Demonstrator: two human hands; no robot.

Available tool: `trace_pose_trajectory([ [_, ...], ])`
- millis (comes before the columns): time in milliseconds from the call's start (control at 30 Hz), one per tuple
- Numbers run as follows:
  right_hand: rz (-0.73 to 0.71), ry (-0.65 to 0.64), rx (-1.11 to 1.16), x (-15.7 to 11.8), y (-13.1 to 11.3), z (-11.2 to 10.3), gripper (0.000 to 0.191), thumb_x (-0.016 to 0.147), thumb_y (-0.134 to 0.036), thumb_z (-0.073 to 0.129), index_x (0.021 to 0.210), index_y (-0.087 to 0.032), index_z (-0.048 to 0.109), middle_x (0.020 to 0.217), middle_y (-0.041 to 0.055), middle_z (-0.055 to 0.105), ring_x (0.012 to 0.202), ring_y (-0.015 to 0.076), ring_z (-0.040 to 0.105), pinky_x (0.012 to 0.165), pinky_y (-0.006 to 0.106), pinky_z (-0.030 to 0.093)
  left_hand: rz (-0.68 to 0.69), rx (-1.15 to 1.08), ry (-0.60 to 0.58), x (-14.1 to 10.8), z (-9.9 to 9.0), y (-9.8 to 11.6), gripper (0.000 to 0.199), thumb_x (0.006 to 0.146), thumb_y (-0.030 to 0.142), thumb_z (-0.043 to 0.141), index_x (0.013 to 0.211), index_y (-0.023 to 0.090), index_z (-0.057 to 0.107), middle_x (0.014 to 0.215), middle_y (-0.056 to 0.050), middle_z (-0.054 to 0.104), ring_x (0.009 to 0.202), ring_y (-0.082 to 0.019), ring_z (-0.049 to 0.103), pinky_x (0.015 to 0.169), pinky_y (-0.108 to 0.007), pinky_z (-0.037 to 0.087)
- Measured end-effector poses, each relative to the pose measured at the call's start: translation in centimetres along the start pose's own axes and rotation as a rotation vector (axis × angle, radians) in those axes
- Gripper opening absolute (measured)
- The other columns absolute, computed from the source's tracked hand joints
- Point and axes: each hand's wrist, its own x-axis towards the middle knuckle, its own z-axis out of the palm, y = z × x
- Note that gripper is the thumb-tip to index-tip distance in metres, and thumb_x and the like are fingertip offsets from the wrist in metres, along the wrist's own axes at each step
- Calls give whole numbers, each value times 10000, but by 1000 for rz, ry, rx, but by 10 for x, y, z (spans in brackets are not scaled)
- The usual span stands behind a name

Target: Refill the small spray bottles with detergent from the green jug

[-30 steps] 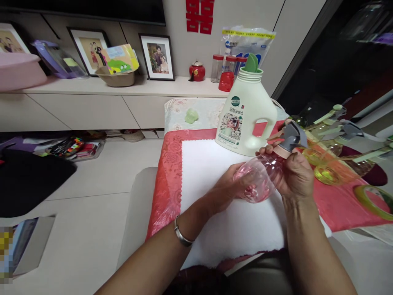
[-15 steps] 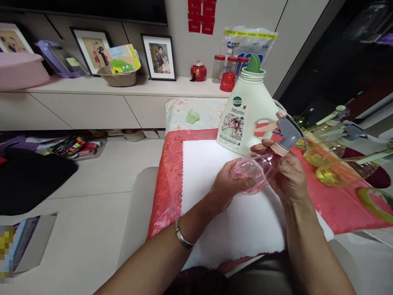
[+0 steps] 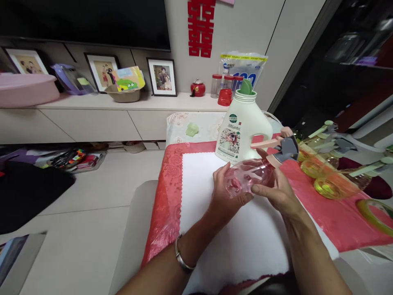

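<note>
A clear pink spray bottle (image 3: 242,174) lies tilted nearly sideways between my two hands, above the white cloth (image 3: 199,221). My left hand (image 3: 225,192) is wrapped round its base end. Near the neck, my right hand (image 3: 276,190) grips the body, its thumb on the near side and its other fingers mostly hidden behind. The grey and pink spray head (image 3: 285,148) points up and to the right, with its pink trigger reaching left. Just behind it stands a large pale green detergent jug (image 3: 245,119) with a green piece in its mouth.
Several spray bottles with yellow liquid (image 3: 328,186) stand on the right of the red table cover (image 3: 322,213), by a roll of tape (image 3: 374,215). A pale green lump (image 3: 192,129) lies at the back left. Beyond is a cabinet with picture frames (image 3: 161,77) and a basin (image 3: 27,90).
The spray bottle has turned to lie flatter and shifted slightly left. My right hand has moved from the neck onto the body, its thumb now nearer my left. The view has tilted upward.
</note>
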Motion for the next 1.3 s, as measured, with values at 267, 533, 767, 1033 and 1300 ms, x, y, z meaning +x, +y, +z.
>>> trace_pose_trajectory([
  [267, -33, -22, 89, -6, 4, -19, 933, 752, -340, 872, 1521, -245, 353, 1447, 103, 468, 1333, 279, 497, 1091, 394, 503, -305, -316, -273, -2, 5, 18, 762, 654, 402, 928, 1320, 203, 616, 1338, -164, 680, 1242, -393, 639, 941, -445, 575],
  [533, 31, -26, -19, -1, -4, 2, 844, 817, -450, 840, 1462, -214, 351, 1454, 116, 440, 1292, 237, 525, 1030, 332, 533, -191, -255, -61, 1, 2, -3, 909, 575, 306, 964, 1338, 241, 475, 1439, -146, 591, 1239, -318, 648, 1042, -459, 538],
  [767, 61, 159, -211, -5, -5, 17, 992, 767, -386, 833, 1559, -245, 252, 1421, 70, 477, 1286, 195, 528, 1001, 278, 542, -39, -140, -19, 1, -1, -21, 961, 546, 366, 960, 1317, 249, 400, 1489, -176, 483, 1310, -341, 584, 1033, -483, 536],
  [1033, 60, 242, -454, -10, -12, 13, 671, 748, -399, 761, 1323, -193, 483, 1296, 68, 575, 1116, 206, 614, 844, 282, 567, -169, -136, -159, -3, 1, -7, 872, 610, 296, 927, 1324, 269, 427, 1541, -148, 442, 1308, -315, 587, 1034, -445, 533],
  [1300, 46, 427, -758, -11, -16, -43, 707, 750, -602, 708, 1282, -186, 497, 1226, 87, 602, 1052, 229, 623, 790, 301, 539, -353, 23, -171, -6, -5, 5, 765, 716, 351, 855, 1362, 256, 456, 1500, -191, 423, 984, -241, 726, 844, -399, 579],
])
